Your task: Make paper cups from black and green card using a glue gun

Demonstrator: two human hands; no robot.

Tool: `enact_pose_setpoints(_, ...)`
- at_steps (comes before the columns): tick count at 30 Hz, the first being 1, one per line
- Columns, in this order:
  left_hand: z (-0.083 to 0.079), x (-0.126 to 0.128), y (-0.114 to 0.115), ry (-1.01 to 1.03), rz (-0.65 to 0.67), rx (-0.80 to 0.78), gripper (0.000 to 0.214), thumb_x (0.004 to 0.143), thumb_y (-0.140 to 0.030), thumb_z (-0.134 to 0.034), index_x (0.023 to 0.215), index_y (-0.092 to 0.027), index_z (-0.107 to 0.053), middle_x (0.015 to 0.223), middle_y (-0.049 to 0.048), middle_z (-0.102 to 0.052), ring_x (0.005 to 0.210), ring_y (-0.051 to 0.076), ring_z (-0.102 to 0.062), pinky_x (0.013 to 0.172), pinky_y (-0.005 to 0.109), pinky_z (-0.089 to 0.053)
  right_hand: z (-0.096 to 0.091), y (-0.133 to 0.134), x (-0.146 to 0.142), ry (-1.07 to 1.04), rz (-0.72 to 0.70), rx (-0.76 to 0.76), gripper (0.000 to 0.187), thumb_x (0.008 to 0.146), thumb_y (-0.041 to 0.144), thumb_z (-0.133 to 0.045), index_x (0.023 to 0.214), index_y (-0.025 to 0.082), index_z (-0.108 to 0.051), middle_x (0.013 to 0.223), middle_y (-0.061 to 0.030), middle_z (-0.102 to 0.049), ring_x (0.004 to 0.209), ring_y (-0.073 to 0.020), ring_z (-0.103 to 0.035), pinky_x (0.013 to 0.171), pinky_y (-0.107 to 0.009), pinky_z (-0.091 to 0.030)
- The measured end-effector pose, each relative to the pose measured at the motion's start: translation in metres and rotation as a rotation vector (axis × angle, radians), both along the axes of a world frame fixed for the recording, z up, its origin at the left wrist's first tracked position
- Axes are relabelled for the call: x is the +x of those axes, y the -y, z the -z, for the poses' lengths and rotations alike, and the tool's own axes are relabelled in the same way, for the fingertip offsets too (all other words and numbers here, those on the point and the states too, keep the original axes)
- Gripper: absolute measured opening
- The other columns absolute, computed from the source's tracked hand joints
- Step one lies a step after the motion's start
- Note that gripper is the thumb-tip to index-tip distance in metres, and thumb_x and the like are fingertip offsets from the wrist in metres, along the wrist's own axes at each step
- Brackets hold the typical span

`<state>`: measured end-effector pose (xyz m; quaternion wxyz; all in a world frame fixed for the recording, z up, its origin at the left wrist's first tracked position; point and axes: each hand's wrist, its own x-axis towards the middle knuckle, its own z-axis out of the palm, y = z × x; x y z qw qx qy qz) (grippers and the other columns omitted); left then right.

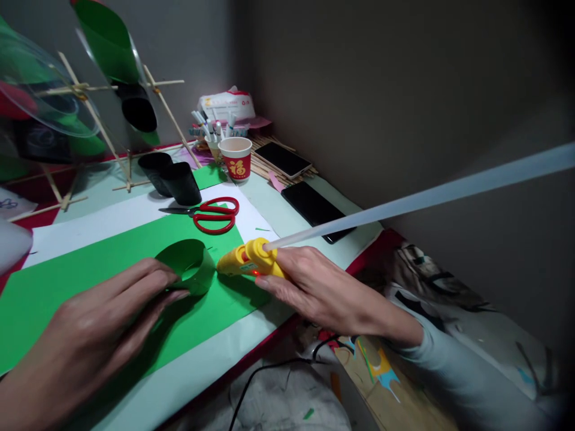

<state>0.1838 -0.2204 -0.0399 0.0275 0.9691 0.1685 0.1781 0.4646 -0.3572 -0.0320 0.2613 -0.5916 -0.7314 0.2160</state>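
Note:
My left hand (117, 317) pinches the near left edge of a curled green paper ring (204, 269), held over a flat green sheet (67, 281). In my right hand (309, 281) is a yellow hot glue gun (247, 258), its nozzle pointing left at the ring's right side; I cannot tell whether they touch. A small red light glows on the gun. From its back a long translucent glue stick (404, 200) sticks out to the upper right. Red-handled scissors (215, 215) lie just beyond the ring, blades to the left.
Two black paper cylinders (180, 182) stand behind the scissors. A red-and-white paper cup (236, 158), pens (213, 127) and two phones (309, 206) are farther back. At the upper left rises a wooden stick frame (101, 120) with green and black tubes. A black cable (269, 364) hangs below the table edge.

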Motion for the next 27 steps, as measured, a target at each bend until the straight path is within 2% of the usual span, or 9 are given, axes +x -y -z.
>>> enact_pose_setpoints(4,0.001,0.000,0.001,0.024,0.003,0.024,0.014,0.105,-0.035,-0.047,0.115,-0.035,-0.056,0.105,0.0006,-0.065,0.084,0.018,-0.072,0.071,0.028,-0.054,-0.004,0.008,-0.003,-0.023,-0.024,-0.033,0.033,0.111,0.045,-0.045,0.087,0.022,-0.046,0.080,-0.0006,-0.057,0.076,-0.0182,-0.059,0.072,-0.031,-0.043)
enact_pose_setpoints(10,0.000,-0.007,-0.007,-0.035,-0.091,0.009,0.047,0.101,-0.047,-0.049,0.148,-0.046,-0.045,0.137,0.0016,-0.064,0.111,0.025,-0.072,0.094,0.036,-0.059,-0.006,0.015,0.003,-0.112,0.061,-0.028,0.039,0.110,0.047,-0.045,0.079,0.023,-0.047,0.070,0.0037,-0.049,0.071,-0.0167,-0.057,0.069,-0.030,-0.044)
enact_pose_setpoints(13,-0.005,-0.013,-0.013,-0.057,-0.043,0.000,0.053,0.101,-0.043,-0.047,0.154,-0.049,-0.040,0.146,-0.0019,-0.062,0.121,0.024,-0.069,0.096,0.034,-0.059,-0.004,0.018,0.006,-0.142,0.114,-0.010,0.038,0.110,0.046,-0.046,0.081,0.023,-0.053,0.075,0.0027,-0.056,0.073,-0.0169,-0.058,0.069,-0.030,-0.044)
enact_pose_setpoints(16,-0.009,-0.018,-0.014,-0.124,-0.051,-0.049,0.051,0.104,-0.035,-0.039,0.152,-0.051,-0.039,0.149,-0.0024,-0.060,0.130,0.023,-0.065,0.099,0.033,-0.056,-0.001,0.020,0.009,-0.170,0.136,-0.004,0.038,0.111,0.047,-0.044,0.088,0.022,-0.060,0.080,0.0015,-0.062,0.074,-0.0168,-0.059,0.071,-0.031,-0.045)
enact_pose_setpoints(20,-0.009,-0.016,-0.007,-0.134,-0.084,-0.051,0.047,0.105,-0.035,-0.035,0.147,-0.053,-0.040,0.138,-0.0007,-0.067,0.118,0.025,-0.072,0.087,0.036,-0.060,0.002,0.021,0.009,-0.177,0.153,0.009,0.045,0.111,0.052,-0.042,0.084,0.022,-0.062,0.081,-0.0004,-0.064,0.079,-0.0194,-0.061,0.070,-0.032,-0.046)
enact_pose_setpoints(23,-0.005,-0.011,-0.008,-0.066,-0.076,0.027,0.051,0.104,-0.035,-0.037,0.152,-0.053,-0.038,0.129,-0.0003,-0.075,0.108,0.026,-0.077,0.080,0.037,-0.064,-0.001,0.020,0.009,-0.166,0.155,0.007,0.045,0.111,0.052,-0.041,0.085,0.022,-0.064,0.084,-0.0014,-0.067,0.080,-0.0200,-0.063,0.071,-0.033,-0.047)
enact_pose_setpoints(27,0.000,-0.008,-0.020,-0.109,0.115,0.201,0.060,0.103,-0.033,-0.046,0.161,-0.039,-0.033,0.124,0.0002,-0.080,0.092,0.019,-0.081,0.067,0.022,-0.063,-0.006,0.018,0.006,-0.121,0.148,0.003,0.045,0.112,0.050,-0.040,0.088,0.021,-0.065,0.087,-0.0027,-0.069,0.083,-0.0207,-0.064,0.075,-0.034,-0.047)
